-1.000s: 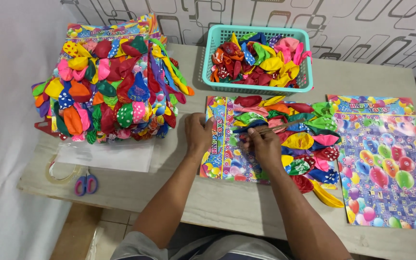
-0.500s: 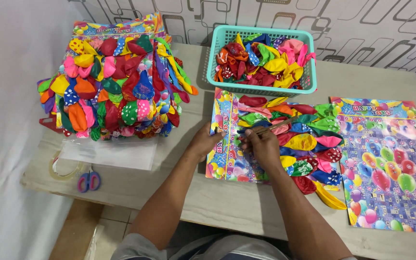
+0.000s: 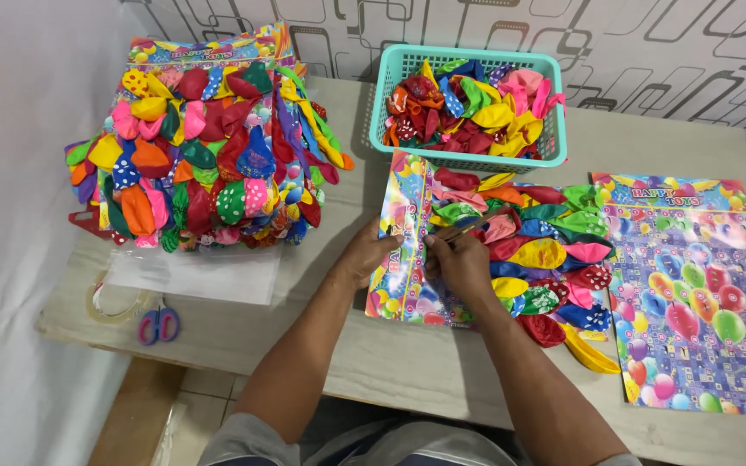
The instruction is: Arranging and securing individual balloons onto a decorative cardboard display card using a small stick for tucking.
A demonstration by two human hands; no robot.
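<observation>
Both forearms reach forward, left hand point(image 3: 364, 256) and right hand point(image 3: 459, 263) side by side, fingers curled down, pinching.

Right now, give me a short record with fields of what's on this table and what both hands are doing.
left hand: rests on the left edge of the printed card, pressing it down
right hand: on the card, fingers pinched at a balloon neck beside the balloon rows
basket: teal, full of loose balloons, behind the card
stack: finished balloon cards piled at left
blank card: at right, no balloons on it
scissors: near the table's left edge
</observation>
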